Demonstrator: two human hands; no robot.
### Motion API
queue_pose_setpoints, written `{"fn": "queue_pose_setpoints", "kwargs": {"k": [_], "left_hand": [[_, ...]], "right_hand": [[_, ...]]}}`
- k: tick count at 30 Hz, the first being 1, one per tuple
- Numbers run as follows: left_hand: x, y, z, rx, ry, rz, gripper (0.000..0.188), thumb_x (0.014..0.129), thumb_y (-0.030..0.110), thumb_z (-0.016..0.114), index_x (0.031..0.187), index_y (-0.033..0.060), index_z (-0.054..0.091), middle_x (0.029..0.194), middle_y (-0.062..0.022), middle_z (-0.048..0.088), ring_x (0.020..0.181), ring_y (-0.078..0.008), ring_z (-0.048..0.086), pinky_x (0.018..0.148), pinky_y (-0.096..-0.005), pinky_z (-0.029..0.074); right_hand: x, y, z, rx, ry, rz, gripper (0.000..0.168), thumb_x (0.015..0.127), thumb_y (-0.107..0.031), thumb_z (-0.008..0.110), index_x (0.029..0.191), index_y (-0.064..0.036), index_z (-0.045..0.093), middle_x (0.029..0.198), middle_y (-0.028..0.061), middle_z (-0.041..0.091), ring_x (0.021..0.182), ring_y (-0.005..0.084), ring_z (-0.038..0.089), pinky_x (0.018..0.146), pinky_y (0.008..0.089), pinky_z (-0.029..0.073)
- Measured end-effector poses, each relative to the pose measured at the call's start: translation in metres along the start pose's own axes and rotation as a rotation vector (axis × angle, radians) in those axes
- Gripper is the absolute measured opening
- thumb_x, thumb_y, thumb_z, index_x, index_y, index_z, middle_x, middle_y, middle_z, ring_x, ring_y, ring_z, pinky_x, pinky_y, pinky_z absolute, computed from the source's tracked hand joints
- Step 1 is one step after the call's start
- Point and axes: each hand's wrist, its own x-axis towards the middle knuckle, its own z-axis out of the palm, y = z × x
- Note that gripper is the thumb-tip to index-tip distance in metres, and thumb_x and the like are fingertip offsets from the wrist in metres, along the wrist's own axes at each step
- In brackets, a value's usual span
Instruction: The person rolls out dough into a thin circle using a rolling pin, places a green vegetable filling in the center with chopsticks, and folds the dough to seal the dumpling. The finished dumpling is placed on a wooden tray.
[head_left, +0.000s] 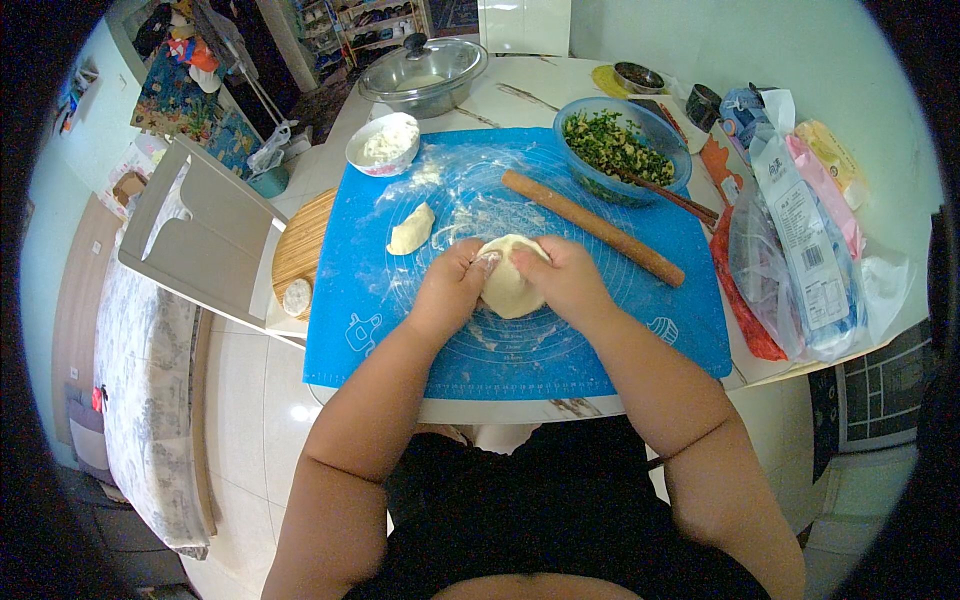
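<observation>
My left hand (453, 281) and my right hand (564, 276) pinch the far edge of a flattened piece of dough (512, 292), one at each side, over the blue silicone pastry mat (390, 341). Flour dusts the mat and my left fingers. A smaller folded piece of dough (412, 229) lies to the left of my left hand. Beyond my right hand a wooden rolling pin (592, 227) rests slantwise. Behind the pin, at the mat's far right corner, stands a translucent blue bowl (681, 161) of chopped greens with yellowish bits (619, 146), chopsticks (667, 196) leaning in it.
A bowl of flour (384, 144) stands at the mat's far left corner, with a glass-lidded metal pot (424, 79) behind. Left of the mat, a round wooden board (304, 232) bears a small floured dough piece (298, 297). Plastic packages (806, 240) crowd the table's right side.
</observation>
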Motion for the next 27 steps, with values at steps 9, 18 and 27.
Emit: {"fn": "queue_pose_setpoints", "kwargs": {"k": [9, 18, 27], "left_hand": [[0.002, -0.011, 0.004, -0.278, 0.089, -0.012, 0.02, 0.093, 0.017, 0.054, 0.099, 0.0, 0.061, 0.079, -0.0076, 0.062, 0.064, -0.014, 0.056, 0.057, -0.0274, 0.046], [0.001, -0.005, 0.001, -0.204, 0.059, -0.028, 0.022, 0.093, 0.018, 0.054, 0.104, -0.0006, 0.06, 0.08, -0.0054, 0.063, 0.063, -0.0121, 0.058, 0.053, -0.0259, 0.047], [0.0, -0.003, 0.001, -0.132, -0.046, -0.025, 0.023, 0.093, 0.017, 0.053, 0.108, -0.0005, 0.058, 0.084, -0.0051, 0.063, 0.068, -0.011, 0.059, 0.055, -0.0253, 0.049]], "right_hand": [[0.003, 0.009, 0.004, 0.121, 0.135, -0.026, 0.029, 0.084, -0.026, 0.064, 0.09, 0.002, 0.066, 0.081, 0.0134, 0.067, 0.073, 0.0171, 0.063, 0.064, 0.0305, 0.048], [0.004, 0.009, -0.001, 0.044, 0.066, -0.02, 0.028, 0.08, -0.023, 0.069, 0.092, 0.002, 0.066, 0.083, 0.0114, 0.066, 0.074, 0.0172, 0.063, 0.066, 0.0303, 0.049], [0.003, 0.005, -0.002, 0.1, -0.003, 0.107, 0.037, 0.074, -0.024, 0.073, 0.098, 0.003, 0.065, 0.089, 0.0137, 0.067, 0.078, 0.0193, 0.064, 0.069, 0.0304, 0.05]]}}
